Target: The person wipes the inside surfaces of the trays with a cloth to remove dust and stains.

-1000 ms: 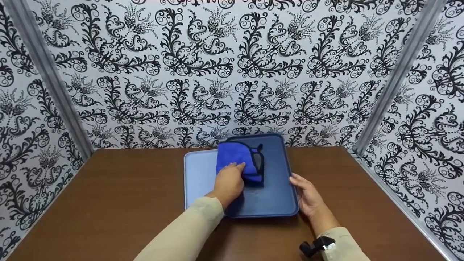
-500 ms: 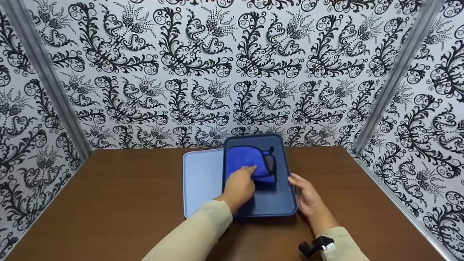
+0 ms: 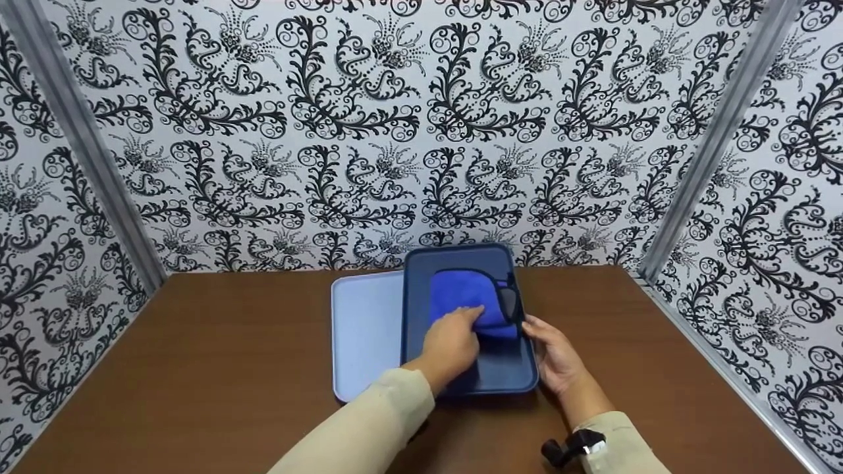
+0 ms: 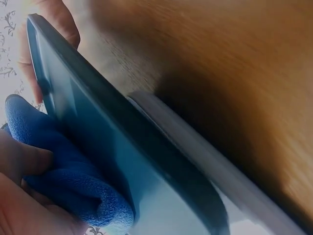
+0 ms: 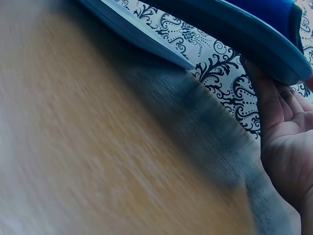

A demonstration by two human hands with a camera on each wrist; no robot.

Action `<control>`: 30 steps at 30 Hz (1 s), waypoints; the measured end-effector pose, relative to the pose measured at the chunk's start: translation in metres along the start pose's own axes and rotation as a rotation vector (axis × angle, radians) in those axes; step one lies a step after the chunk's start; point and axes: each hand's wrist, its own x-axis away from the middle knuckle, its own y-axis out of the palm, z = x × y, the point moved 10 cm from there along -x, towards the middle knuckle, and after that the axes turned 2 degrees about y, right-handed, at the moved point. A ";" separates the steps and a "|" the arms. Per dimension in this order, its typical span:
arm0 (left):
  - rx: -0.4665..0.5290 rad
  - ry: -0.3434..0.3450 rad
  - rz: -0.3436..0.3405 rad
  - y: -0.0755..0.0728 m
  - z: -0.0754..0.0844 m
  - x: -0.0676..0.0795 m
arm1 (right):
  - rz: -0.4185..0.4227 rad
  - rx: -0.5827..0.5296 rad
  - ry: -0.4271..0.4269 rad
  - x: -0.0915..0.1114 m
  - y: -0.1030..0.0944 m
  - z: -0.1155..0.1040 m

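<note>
In the head view a dark blue tray [image 3: 421, 329] overlaps the right side of a light blue tray [image 3: 365, 336]. My left hand [image 3: 451, 345] holds a folded blue cloth [image 3: 464, 289] with dark edging against the dark tray's surface. Thumb and fingers press into the cloth's fleecy folds [image 4: 73, 181] in the left wrist view. At the dark tray's right edge, my right hand [image 3: 556, 355] grips the rim, its fingers reaching underneath. The right wrist view shows the dark tray [image 5: 234, 29] raised above the light tray [image 5: 146, 34] on this side.
Under the trays is a brown wooden table [image 3: 230, 342]. Behind it and at both sides stand panels [image 3: 421, 131] with a black and white scroll pattern, joined by grey metal posts [image 3: 718, 145]. A black device [image 3: 573, 447] is strapped to the right wrist.
My left hand has slid the blue cloth rightward over the dark tray, from its left edge to its right rim. The right hand has stayed at the tray's edge.
</note>
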 end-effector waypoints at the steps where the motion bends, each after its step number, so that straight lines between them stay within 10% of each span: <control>1: -0.002 0.002 0.002 0.000 0.001 0.000 | -0.010 -0.002 -0.004 0.000 0.001 0.000; 14: -0.369 0.187 -0.087 0.012 0.027 0.004 | -0.080 -0.042 -0.023 0.002 0.009 -0.002; 30: -0.705 0.279 -0.201 0.002 0.007 -0.004 | -0.020 0.002 0.022 0.003 0.005 0.000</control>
